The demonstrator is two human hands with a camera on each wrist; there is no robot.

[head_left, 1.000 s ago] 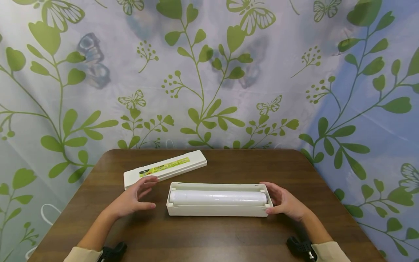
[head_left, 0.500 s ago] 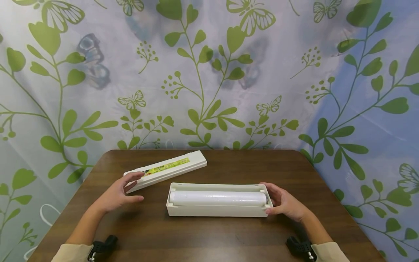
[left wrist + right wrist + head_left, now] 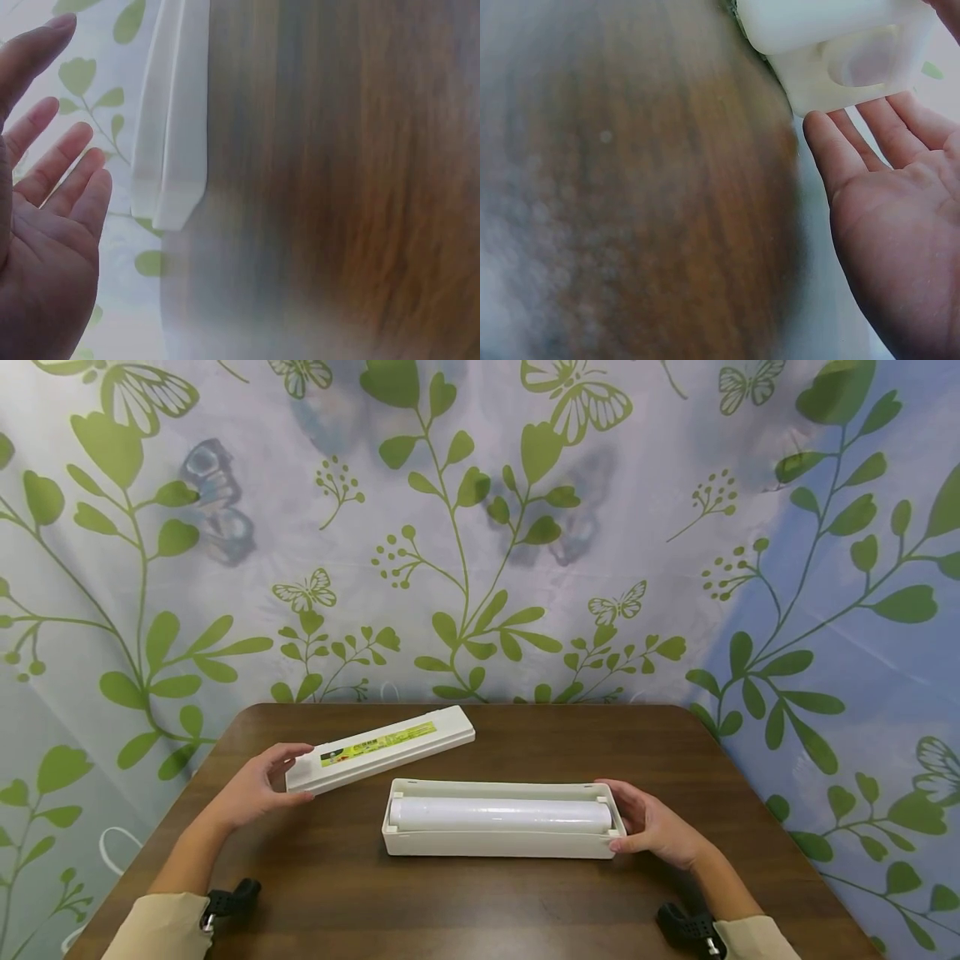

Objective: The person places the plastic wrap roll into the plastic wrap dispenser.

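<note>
A white dispenser box [image 3: 498, 843] lies across the middle of the brown table [image 3: 480, 902] with a white film roll [image 3: 498, 814] in it. Its long white lid [image 3: 378, 746], with a yellow-green label, lies apart at the back left. My left hand [image 3: 258, 785] is open around the lid's left end, fingers above and thumb below. In the left wrist view a gap shows between the left hand [image 3: 52, 225] and the lid [image 3: 172, 135]. My right hand [image 3: 648, 827] is open against the box's right end. In the right wrist view the right hand's [image 3: 900, 225] straight fingers reach the box [image 3: 840, 45].
A curtain [image 3: 480, 527] printed with green leaves and butterflies hangs right behind the table. The table's left and right edges slope outward toward me. Black wrist straps [image 3: 232, 897] [image 3: 686, 927] sit on both forearms near the front edge.
My left hand has moved left and back, away from the box, to the lid's left end. The right hand and the box have stayed where they were.
</note>
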